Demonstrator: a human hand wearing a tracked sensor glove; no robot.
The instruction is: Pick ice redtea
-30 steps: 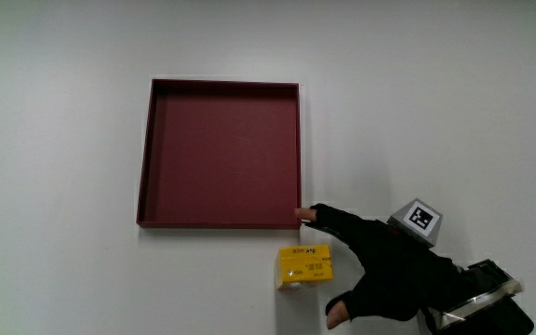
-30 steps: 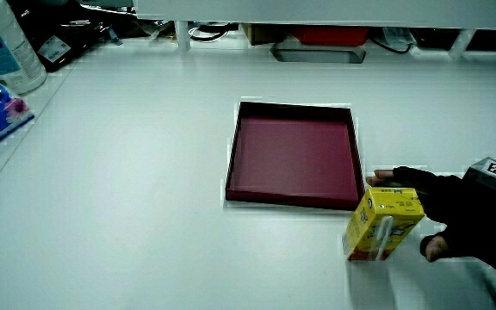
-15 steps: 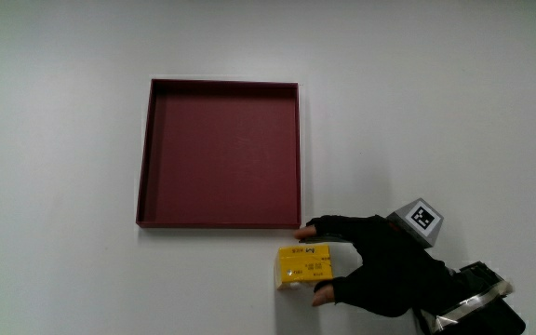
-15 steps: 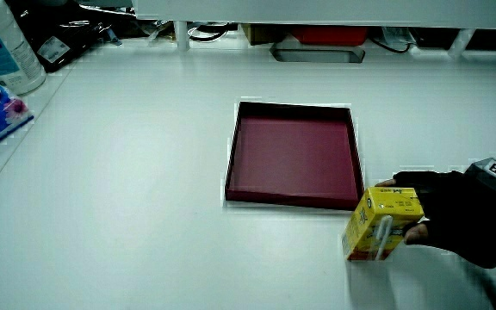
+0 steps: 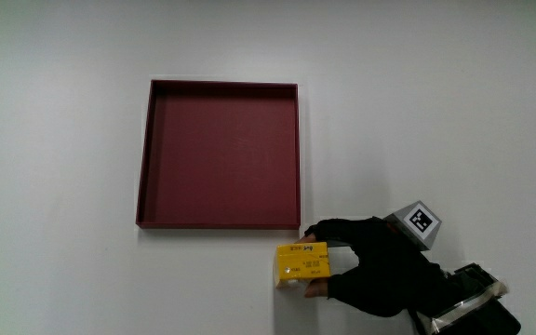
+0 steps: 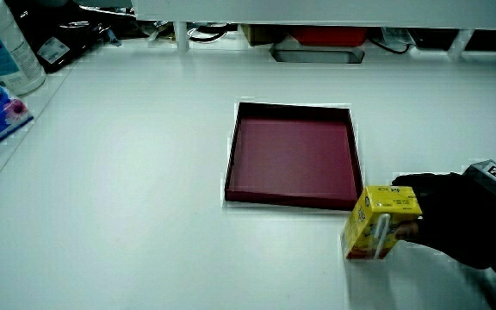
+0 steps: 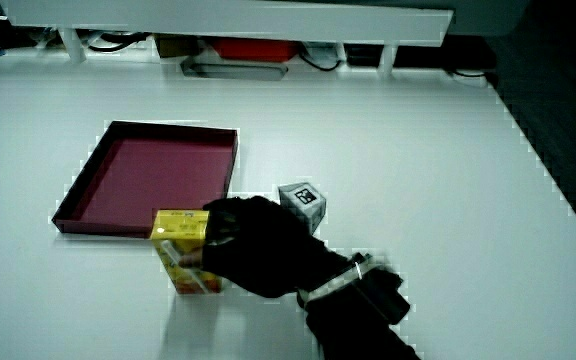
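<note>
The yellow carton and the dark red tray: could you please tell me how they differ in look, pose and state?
The carton is bright yellow with printing; the tray is plain dark red. The carton is a small closed box standing upright; the tray is broad, shallow and open, lying flat with nothing in it. The hand has its grip closed around the carton, while the tray is untouched. Both rest on the white table, the carton nearer the person beside a tray corner.

yellow ice redtea carton (image 5: 303, 263), dark red tray (image 5: 147, 158), black glove grip (image 5: 370, 270), white table (image 5: 63, 270)
</note>
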